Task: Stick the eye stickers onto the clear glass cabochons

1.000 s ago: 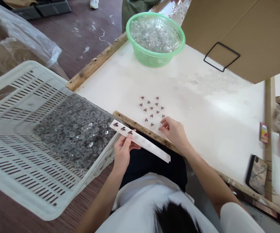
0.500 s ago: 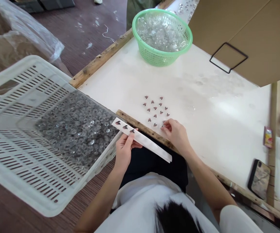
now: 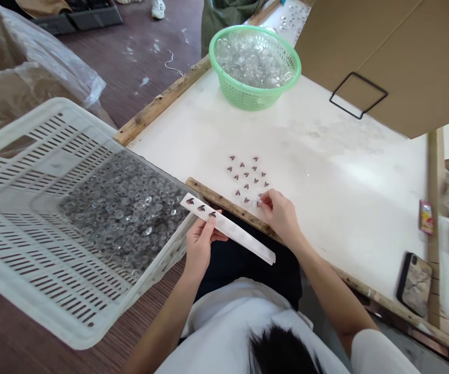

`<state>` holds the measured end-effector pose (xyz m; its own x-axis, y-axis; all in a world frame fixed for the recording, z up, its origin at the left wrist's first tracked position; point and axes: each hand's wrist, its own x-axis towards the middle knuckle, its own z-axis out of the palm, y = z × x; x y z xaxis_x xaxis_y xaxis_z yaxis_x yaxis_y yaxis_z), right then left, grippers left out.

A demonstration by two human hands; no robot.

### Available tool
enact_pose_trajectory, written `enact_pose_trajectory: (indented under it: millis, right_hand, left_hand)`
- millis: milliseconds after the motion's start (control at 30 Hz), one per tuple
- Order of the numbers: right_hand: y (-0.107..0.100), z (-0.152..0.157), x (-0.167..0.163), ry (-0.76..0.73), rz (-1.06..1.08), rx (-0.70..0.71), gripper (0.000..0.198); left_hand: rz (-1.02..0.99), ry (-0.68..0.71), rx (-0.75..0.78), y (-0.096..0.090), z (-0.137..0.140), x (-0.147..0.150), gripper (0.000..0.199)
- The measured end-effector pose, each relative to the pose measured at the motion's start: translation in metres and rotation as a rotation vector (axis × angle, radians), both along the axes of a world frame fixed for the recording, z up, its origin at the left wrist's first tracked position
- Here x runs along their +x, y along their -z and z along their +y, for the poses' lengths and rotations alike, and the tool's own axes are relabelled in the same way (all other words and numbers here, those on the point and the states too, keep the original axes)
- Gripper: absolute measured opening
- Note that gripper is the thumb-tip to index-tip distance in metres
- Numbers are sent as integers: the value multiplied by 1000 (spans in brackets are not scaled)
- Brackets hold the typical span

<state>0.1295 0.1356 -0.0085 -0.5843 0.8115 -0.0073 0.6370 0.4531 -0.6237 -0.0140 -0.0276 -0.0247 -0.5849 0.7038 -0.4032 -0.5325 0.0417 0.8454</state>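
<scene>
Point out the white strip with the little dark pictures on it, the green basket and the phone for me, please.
White strip [image 3: 234,230]: head view, on its plain middle stretch.
Green basket [image 3: 249,98]: head view, on its outer wall.
Phone [image 3: 416,283]: head view, on its patterned back.

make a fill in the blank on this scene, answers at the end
The left hand holds a white sticker strip showing ____ printed motifs.
The hand nearest the motif-bearing pieces is the ____ one.
The round basket of clear pieces is ____ in colour.
The white crate is on the picture's ____ side.

Missing words: three; right; green; left
</scene>
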Motion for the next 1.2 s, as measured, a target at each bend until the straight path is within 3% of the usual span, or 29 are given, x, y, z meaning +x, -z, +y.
enact_pose_trajectory:
  millis: [133, 267, 367, 567, 900, 1200]
  right_hand:
    - [-5, -3, 5, -69, -66, 104, 10]
    - [-9, -2, 15, -94, -4, 92, 12]
    - [-8, 0, 20, -46, 27, 45, 10]
    - [2, -2, 15, 96, -118, 45, 12]
    - [5, -5, 7, 110, -45, 64, 11]
    - [-2, -6, 6, 33, -35, 103, 9]
  left_hand:
    - [7, -10, 5, 1, -1, 0, 35]
    - [10, -25, 6, 5, 0, 2, 33]
    - [-22, -55, 33, 5, 3, 6, 27]
    - [-103, -1, 102, -6, 9, 15, 22]
    - [-160, 7, 168, -10, 16, 19, 16]
    - [-144, 104, -10, -7, 19, 23, 33]
